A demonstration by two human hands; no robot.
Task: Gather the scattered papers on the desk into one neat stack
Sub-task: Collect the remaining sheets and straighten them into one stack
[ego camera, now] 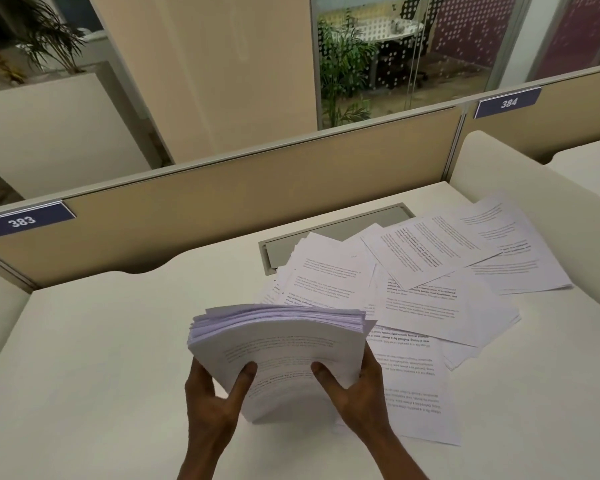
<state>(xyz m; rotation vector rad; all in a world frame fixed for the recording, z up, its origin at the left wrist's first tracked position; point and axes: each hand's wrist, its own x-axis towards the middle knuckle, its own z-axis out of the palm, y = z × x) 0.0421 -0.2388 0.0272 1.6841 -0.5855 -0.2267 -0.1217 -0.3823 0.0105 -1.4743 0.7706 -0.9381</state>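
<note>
Both hands, left hand and right hand, clamp the paper stack between them.

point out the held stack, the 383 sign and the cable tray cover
held stack (284, 344), head view, top sheet
383 sign (23, 221), head view, on the number
cable tray cover (329, 233), head view, bare grey lid

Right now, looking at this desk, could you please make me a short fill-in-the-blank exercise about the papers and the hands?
1. The thick stack is held by ____ hands, the left hand and the right hand.
2. The loose papers lie to the ____ of the stack.
3. The blue label on the left reads ____.
4. Some sheets partly cover a grey ____ in the desk.

Answers: both; right; 383; panel
</note>
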